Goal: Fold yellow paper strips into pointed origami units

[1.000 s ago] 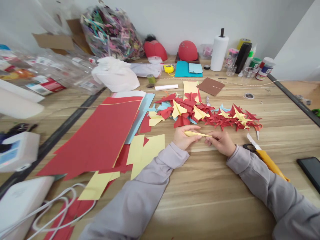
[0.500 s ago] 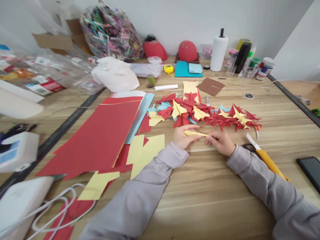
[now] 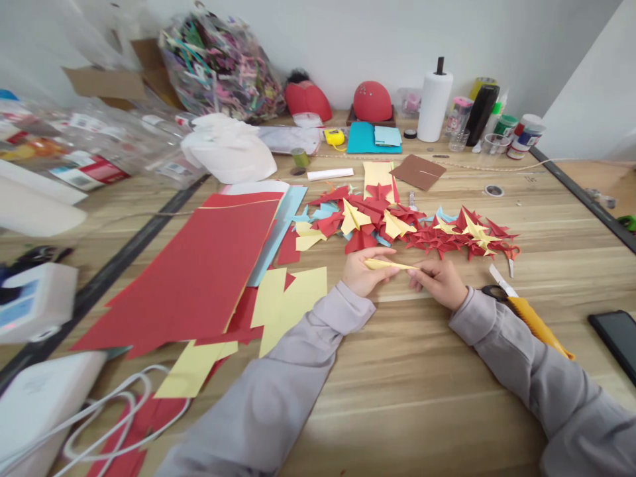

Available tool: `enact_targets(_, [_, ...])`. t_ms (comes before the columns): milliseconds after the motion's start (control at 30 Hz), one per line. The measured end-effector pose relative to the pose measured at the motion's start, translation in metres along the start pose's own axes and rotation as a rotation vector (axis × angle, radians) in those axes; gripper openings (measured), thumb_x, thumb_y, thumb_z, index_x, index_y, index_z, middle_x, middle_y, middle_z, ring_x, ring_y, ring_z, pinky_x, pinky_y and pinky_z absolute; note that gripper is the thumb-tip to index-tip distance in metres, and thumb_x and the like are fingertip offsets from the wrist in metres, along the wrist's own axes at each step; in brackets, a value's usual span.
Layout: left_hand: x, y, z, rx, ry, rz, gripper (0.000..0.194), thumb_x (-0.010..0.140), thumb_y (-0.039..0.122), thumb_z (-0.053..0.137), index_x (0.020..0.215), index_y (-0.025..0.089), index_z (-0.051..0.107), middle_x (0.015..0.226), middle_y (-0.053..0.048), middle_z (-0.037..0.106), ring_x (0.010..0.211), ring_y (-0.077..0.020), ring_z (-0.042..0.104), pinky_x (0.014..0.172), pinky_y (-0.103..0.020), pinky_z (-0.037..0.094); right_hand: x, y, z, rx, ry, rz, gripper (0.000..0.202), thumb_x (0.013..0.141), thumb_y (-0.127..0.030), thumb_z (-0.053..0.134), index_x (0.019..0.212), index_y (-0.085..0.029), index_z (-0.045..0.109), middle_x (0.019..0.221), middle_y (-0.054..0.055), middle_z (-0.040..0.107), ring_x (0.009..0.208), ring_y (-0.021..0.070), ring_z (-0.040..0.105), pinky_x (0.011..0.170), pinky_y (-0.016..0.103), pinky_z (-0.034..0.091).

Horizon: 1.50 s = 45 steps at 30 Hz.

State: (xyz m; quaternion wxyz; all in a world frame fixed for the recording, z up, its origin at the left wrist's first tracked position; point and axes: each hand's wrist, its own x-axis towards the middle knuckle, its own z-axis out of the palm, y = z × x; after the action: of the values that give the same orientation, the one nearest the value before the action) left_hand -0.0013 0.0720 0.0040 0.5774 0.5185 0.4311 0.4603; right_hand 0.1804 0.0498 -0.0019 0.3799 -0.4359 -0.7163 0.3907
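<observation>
A narrow folded piece of yellow paper (image 3: pixel 385 264) is held level between my two hands, just above the table. My left hand (image 3: pixel 364 271) grips its wider end, the thumb underneath. At the thin right end, my right hand (image 3: pixel 440 281) pinches the tip between thumb and fingers. Just beyond my hands lies a heap of folded paper planes (image 3: pixel 370 218) in red, yellow and blue. To its right is a pile of pointed red and yellow folded paper pieces (image 3: pixel 467 232).
Large red sheets (image 3: pixel 199 271) and yellow paper pieces (image 3: pixel 298 301) lie on the left. A yellow-handled cutter (image 3: pixel 539 324) and a black phone (image 3: pixel 616 341) are at right. Along the back stand a white bottle (image 3: pixel 435 106), a tape measure (image 3: pixel 334 137) and several jars.
</observation>
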Motion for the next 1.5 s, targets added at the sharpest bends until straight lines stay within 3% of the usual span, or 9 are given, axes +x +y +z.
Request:
enact_targets(100, [0.001, -0.002, -0.001, -0.047, 0.021, 0.006, 0.045, 0.05, 0.027, 0.08, 0.089, 0.01, 0.066, 0.052, 0.002, 0.058, 0.04, -0.0066, 0.048, 0.042, -0.02, 0.038, -0.001, 0.004, 0.002, 0.047, 0.022, 0.01, 0.03, 0.08, -0.044, 0.056, 0.085, -0.015, 0.064, 0.062, 0.003, 0.065, 0.049, 0.0129, 0.06, 0.048, 0.024, 0.05])
enact_targets(267, [0.002, -0.002, -0.001, -0.064, 0.013, -0.006, 0.044, 0.051, 0.026, 0.079, 0.089, 0.01, 0.065, 0.055, 0.001, 0.06, 0.041, -0.0063, 0.048, 0.042, -0.019, 0.038, -0.003, 0.005, 0.002, 0.029, 0.068, 0.007, 0.03, 0.081, -0.042, 0.055, 0.092, -0.016, 0.062, 0.065, 0.003, 0.066, 0.049, 0.013, 0.06, 0.049, 0.024, 0.049])
enact_targets(433, [0.001, -0.002, -0.001, -0.029, 0.011, 0.006, 0.044, 0.052, 0.026, 0.079, 0.09, 0.009, 0.065, 0.054, 0.001, 0.059, 0.042, -0.0064, 0.048, 0.043, -0.019, 0.038, -0.002, -0.002, -0.002, -0.067, 0.068, -0.023, 0.033, 0.085, -0.041, 0.049, 0.066, -0.017, 0.061, 0.057, 0.003, 0.063, 0.048, 0.0111, 0.057, 0.05, 0.022, 0.046])
enact_targets(600, [0.001, -0.003, -0.002, -0.009, 0.009, 0.009, 0.044, 0.051, 0.028, 0.079, 0.089, 0.01, 0.066, 0.053, 0.002, 0.058, 0.042, -0.0066, 0.048, 0.043, -0.02, 0.037, -0.002, -0.002, -0.002, -0.031, 0.071, 0.011, 0.034, 0.084, -0.041, 0.051, 0.062, -0.016, 0.06, 0.055, 0.003, 0.062, 0.046, 0.0106, 0.056, 0.047, 0.022, 0.045])
enact_targets(767, [0.001, -0.003, -0.002, -0.024, 0.018, 0.006, 0.044, 0.052, 0.03, 0.078, 0.09, 0.01, 0.065, 0.055, 0.001, 0.058, 0.041, -0.0066, 0.047, 0.042, -0.02, 0.037, -0.002, 0.006, 0.001, 0.075, 0.102, 0.049, 0.03, 0.074, -0.043, 0.063, 0.086, -0.016, 0.061, 0.064, 0.003, 0.065, 0.049, 0.0113, 0.056, 0.046, 0.023, 0.046])
enact_targets(867, [0.0, 0.0, 0.0, 0.001, 0.011, -0.005, 0.044, 0.052, 0.03, 0.079, 0.088, 0.01, 0.065, 0.054, 0.002, 0.057, 0.041, -0.0068, 0.048, 0.042, -0.02, 0.037, -0.001, 0.007, 0.002, 0.06, 0.11, 0.024, 0.035, 0.075, -0.043, 0.062, 0.098, -0.016, 0.059, 0.069, 0.002, 0.065, 0.052, 0.0113, 0.057, 0.049, 0.023, 0.047])
enact_targets(1100, [-0.003, 0.003, 0.004, 0.099, -0.003, 0.018, 0.042, 0.051, 0.031, 0.079, 0.085, 0.01, 0.066, 0.054, 0.001, 0.058, 0.045, -0.0086, 0.051, 0.046, -0.021, 0.041, 0.0, 0.0, 0.0, -0.091, 0.037, 0.003, 0.035, 0.086, -0.043, 0.046, 0.066, -0.017, 0.059, 0.055, 0.002, 0.061, 0.048, 0.0103, 0.056, 0.052, 0.022, 0.045])
enact_targets(1333, [-0.004, 0.003, 0.003, 0.122, -0.019, 0.011, 0.042, 0.051, 0.03, 0.079, 0.086, 0.011, 0.067, 0.055, 0.0, 0.059, 0.046, -0.0085, 0.05, 0.046, -0.021, 0.041, -0.001, -0.003, -0.001, -0.209, 0.068, -0.049, 0.037, 0.084, -0.044, 0.049, 0.058, -0.018, 0.053, 0.046, 0.001, 0.058, 0.044, 0.0102, 0.05, 0.045, 0.021, 0.039])
enact_targets(1500, [-0.002, 0.003, 0.003, 0.082, -0.011, 0.004, 0.042, 0.05, 0.031, 0.079, 0.085, 0.01, 0.066, 0.053, 0.001, 0.058, 0.042, -0.0078, 0.049, 0.043, -0.02, 0.039, -0.002, 0.0, -0.001, -0.093, 0.063, 0.035, 0.037, 0.083, -0.046, 0.05, 0.061, -0.018, 0.054, 0.048, 0.0, 0.058, 0.041, 0.0093, 0.049, 0.043, 0.021, 0.039])
